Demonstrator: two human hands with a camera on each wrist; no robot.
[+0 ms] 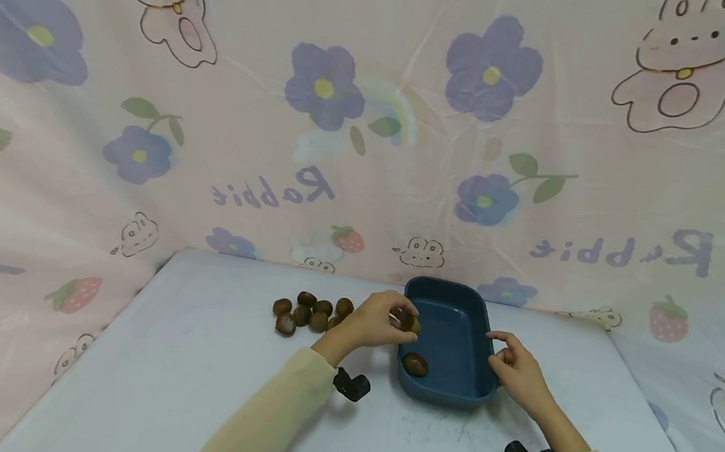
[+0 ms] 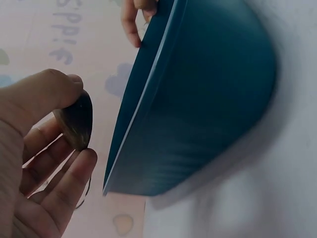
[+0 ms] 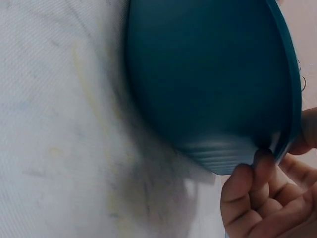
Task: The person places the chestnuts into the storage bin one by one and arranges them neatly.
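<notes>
My left hand (image 1: 380, 321) pinches a brown chestnut (image 2: 79, 121) between thumb and fingers, above the left rim of a blue rectangular plastic bin (image 1: 452, 346). Another chestnut (image 1: 415, 365) lies inside the bin at its near left corner. On the bin's right side, my right hand (image 1: 518, 369) grips the rim, with curled fingers (image 3: 237, 186) against the outer wall. To the left of my left hand, a loose group of chestnuts (image 1: 302, 315) rests on the table; my hand and forearm hide part of the group.
The bin stands on a white-covered table (image 1: 188, 370) near its back edge. A pale curtain (image 1: 380, 184) printed with rabbits and flowers hangs behind and at both sides. Black wrist cameras are strapped below each hand, close over the tabletop.
</notes>
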